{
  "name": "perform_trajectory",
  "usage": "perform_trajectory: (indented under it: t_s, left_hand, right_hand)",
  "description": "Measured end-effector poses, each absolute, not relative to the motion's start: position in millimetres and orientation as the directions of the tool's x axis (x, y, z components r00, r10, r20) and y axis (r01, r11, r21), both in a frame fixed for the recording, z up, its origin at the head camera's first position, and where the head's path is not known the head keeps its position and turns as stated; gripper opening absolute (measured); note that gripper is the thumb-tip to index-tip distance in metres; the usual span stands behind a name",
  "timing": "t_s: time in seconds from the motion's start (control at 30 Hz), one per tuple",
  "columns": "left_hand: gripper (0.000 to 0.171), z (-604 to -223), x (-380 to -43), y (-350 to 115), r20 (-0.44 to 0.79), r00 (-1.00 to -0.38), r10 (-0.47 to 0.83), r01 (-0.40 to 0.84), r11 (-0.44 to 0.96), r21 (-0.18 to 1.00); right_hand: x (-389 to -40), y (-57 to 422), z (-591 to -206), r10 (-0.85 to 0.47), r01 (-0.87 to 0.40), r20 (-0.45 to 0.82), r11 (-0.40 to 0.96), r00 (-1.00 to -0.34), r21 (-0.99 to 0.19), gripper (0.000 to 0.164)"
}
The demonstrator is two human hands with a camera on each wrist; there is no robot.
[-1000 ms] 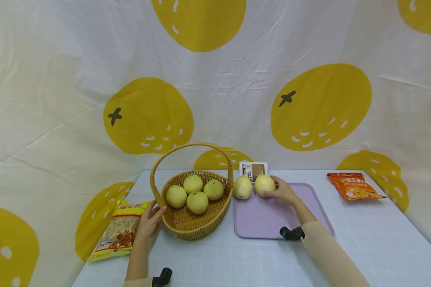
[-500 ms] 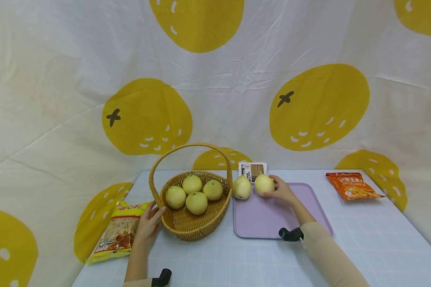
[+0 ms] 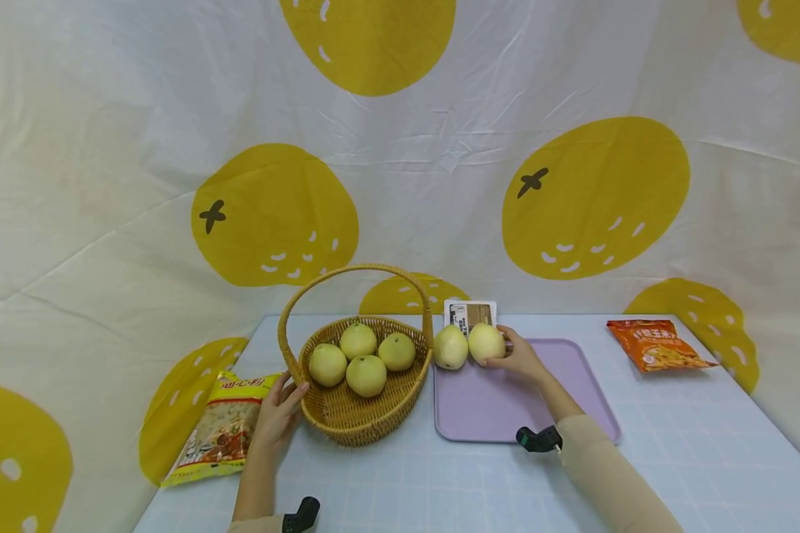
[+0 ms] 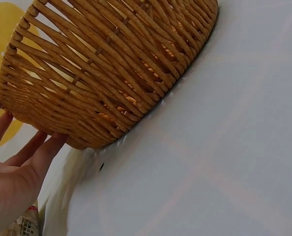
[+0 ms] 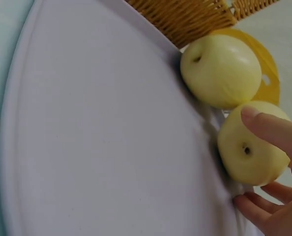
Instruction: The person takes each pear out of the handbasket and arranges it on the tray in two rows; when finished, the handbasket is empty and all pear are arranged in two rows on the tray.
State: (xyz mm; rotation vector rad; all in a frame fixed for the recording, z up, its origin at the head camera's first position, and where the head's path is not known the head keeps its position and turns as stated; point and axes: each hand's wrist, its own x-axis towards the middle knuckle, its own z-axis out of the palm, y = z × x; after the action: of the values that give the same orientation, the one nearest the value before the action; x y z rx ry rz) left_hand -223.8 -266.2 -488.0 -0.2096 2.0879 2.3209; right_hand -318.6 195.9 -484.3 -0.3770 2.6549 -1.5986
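Head view: Beige sleeves and black wrist devices reach in over a pale-blue table. A yellow food bag lies at left, just beside the person's left hand, whose unclenched fingers rest against the outside of a wicker basket. Four pale fruits sit inside beneath its arched handle; a lilac tray lies flat just to the right.

At the tray's far edge, the right hand grasps a rounded fruit, thumb on one side and fingers on the other. Whether that fruit bears on the tray cannot be told. A second fruit, touching it or nearly so, stands in the way between it and the basket. An orange snack packet lies well apart at right. Behind the pair, a flat printed pack is partly hidden, backed by a fruit-patterned cloth.
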Motion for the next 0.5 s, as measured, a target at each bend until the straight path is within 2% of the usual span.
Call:
perform_trajectory:
  t_s: [0.13,0.23,0.37,0.5]
  left_hand:
    - [0.071,-487.2,-224.1,-265.5,-0.104,-0.991,-0.079,-0.096,-0.105,0.99]
    - [0.07,-487.3,-224.7,-265.3,-0.104,-0.991,-0.08,-0.095,-0.108,0.99]
    - [0.072,-487.7,-224.7,-265.7,-0.107,-0.991,-0.082,-0.099,-0.102,0.99]
    - [0.073,-488.1,-223.4,-266.5,-0.106,-0.991,-0.081,-0.099,-0.079,0.992]
  right_hand:
    - [-315.3,198.6,-482.6,-0.212,-0.199,0.112,0.449,-0.971,-0.871,0.092]
    - [-311.3,199.5,-480.6,-0.194,-0.222,0.141,0.509,-0.971,-0.832,0.092]
    - [-303.4,196.3,-475.6,-0.152,-0.266,0.219,0.598,-0.964,-0.756,0.088]
    - [-292.9,186.7,-467.5,-0.127,-0.33,0.32,0.6,-0.939,-0.729,0.08]
